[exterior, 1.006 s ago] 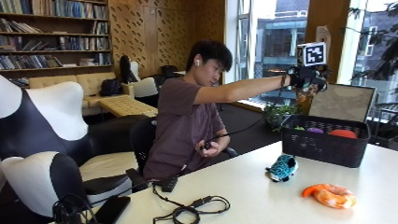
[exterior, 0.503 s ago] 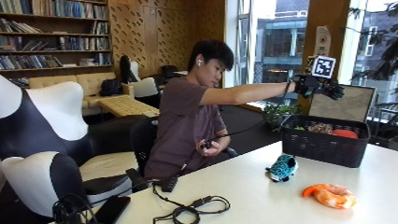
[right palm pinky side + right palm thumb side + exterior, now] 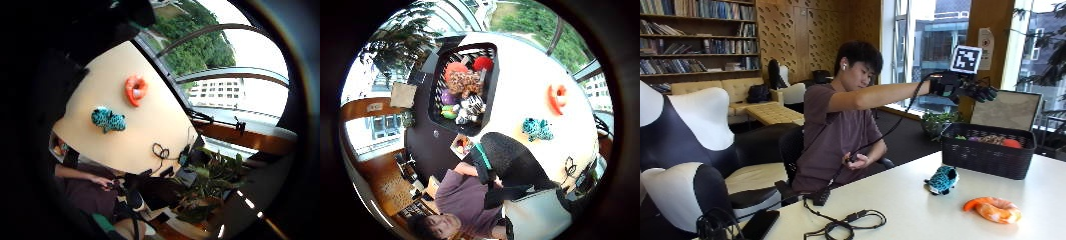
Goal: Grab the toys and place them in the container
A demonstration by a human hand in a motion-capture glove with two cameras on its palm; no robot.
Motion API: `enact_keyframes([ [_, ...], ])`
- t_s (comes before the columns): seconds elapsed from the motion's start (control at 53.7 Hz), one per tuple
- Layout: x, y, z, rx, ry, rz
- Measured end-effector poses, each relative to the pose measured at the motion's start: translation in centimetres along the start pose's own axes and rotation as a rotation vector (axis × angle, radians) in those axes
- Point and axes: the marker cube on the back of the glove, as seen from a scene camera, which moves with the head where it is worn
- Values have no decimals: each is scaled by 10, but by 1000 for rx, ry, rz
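My gloved right hand (image 3: 969, 89) is raised in the air above the near end of the black basket (image 3: 983, 155), fingers spread and holding nothing. The basket stands at the table's far right and holds several soft toys, among them a brown one (image 3: 993, 139) and a red one (image 3: 1013, 143). The thumb side palm view looks straight down into the basket (image 3: 437, 80). A teal spotted plush (image 3: 943, 180) (image 3: 537, 129) (image 3: 107, 120) lies on the white table in front of the basket. An orange plush (image 3: 993, 210) (image 3: 557, 97) (image 3: 135, 90) lies nearer the table's front edge.
The bare left hand (image 3: 856, 161) holds a cable at the table's edge. Coiled black cables (image 3: 840, 225) and a dark phone (image 3: 760, 225) lie at the table's near left. A brown board (image 3: 1009, 110) leans behind the basket. Chairs stand at left.
The raised hand has shifted slightly over the basket and its fingers have spread. A brown toy now shows in the basket that did not show a second ago.
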Motion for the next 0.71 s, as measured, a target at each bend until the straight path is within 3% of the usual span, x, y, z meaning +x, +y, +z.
enact_keyframes([
  [0.13,58,18,19,-20,23,202],
  [0.242,85,25,51,-42,21,261],
  [0.503,71,22,203,-168,-29,42],
  [0.652,46,20,287,-320,-113,-1],
  [0.708,52,21,309,-347,-24,31],
])
